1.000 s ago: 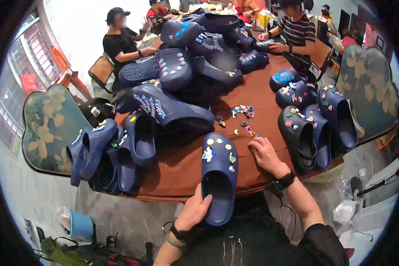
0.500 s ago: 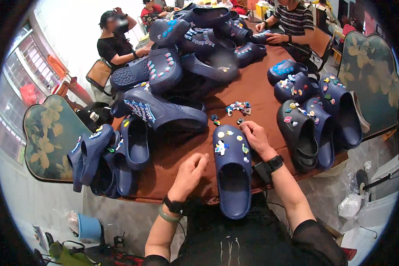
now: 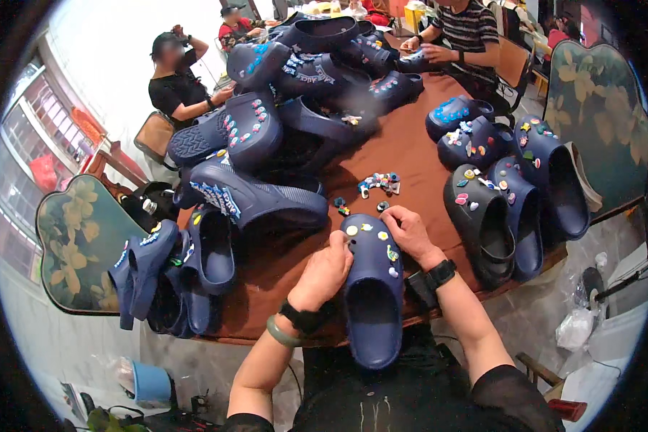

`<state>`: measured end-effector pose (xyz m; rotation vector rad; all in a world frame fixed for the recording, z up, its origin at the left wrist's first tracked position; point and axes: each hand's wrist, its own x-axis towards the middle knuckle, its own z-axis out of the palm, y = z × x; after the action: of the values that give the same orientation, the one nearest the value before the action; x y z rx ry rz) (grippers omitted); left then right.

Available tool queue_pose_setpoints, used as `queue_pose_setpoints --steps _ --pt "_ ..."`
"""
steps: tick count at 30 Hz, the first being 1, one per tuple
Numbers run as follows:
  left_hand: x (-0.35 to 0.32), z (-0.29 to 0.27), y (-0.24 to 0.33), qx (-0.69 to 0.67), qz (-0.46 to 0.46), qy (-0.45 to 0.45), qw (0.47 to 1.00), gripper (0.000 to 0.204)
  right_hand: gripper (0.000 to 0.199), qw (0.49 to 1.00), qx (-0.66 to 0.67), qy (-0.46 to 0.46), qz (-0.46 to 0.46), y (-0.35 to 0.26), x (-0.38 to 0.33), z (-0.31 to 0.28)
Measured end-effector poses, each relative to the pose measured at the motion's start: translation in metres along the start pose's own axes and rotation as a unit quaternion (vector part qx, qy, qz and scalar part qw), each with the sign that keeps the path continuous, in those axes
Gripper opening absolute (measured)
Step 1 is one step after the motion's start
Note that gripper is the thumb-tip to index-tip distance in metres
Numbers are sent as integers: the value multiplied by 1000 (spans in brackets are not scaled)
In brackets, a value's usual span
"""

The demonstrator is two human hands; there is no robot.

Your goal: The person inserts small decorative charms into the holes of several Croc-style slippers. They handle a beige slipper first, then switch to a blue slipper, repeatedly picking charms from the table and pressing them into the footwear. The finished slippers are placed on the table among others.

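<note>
A dark blue clog (image 3: 373,288) lies in front of me at the table's near edge, toe pointing away, with several small charms (image 3: 392,253) on its upper. My left hand (image 3: 327,265) is closed against the clog's left side, its fingertips by a dark spot on the upper; what lies under them is hidden. Beyond the toe on the right, my right hand (image 3: 406,232) pinches a small dark piece (image 3: 384,206) too small to make out. A little cluster of loose charms (image 3: 379,185) and a few small coloured pieces (image 3: 341,206) lie just past the toe.
Piled dark blue clogs (image 3: 255,189) cover the table's left and far side. More charm-covered clogs (image 3: 475,216) stand at the right. Brown cloth (image 3: 410,155) covers the table. People (image 3: 183,79) sit farther along it. A blue bucket (image 3: 151,381) is on the floor at lower left.
My left hand has moved right and up onto the clog's side. The white charm there no longer shows. My right hand stays by the toe; the whole view has shifted slightly.
</note>
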<state>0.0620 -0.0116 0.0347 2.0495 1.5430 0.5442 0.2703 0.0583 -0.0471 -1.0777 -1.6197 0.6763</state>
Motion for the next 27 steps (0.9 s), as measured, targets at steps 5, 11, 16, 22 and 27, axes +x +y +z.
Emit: queue_pose_setpoints --steps 5,11,16,22,27 --pt "-8 43 -59 -241 -10 117 963 24 18 1000 -16 -2 -8 -6 2 2" --pt "-5 18 -50 -557 -196 73 804 26 18 1000 -25 -1 -11 3 1 -1" --pt "28 9 -36 -296 -1 103 950 21 17 1000 -20 2 -18 1 2 3" --pt "58 6 -36 -197 -16 26 980 36 16 1000 -11 1 -21 3 1 4" --pt "57 9 -37 93 195 103 971 24 15 999 -27 -5 -29 6 2 4"
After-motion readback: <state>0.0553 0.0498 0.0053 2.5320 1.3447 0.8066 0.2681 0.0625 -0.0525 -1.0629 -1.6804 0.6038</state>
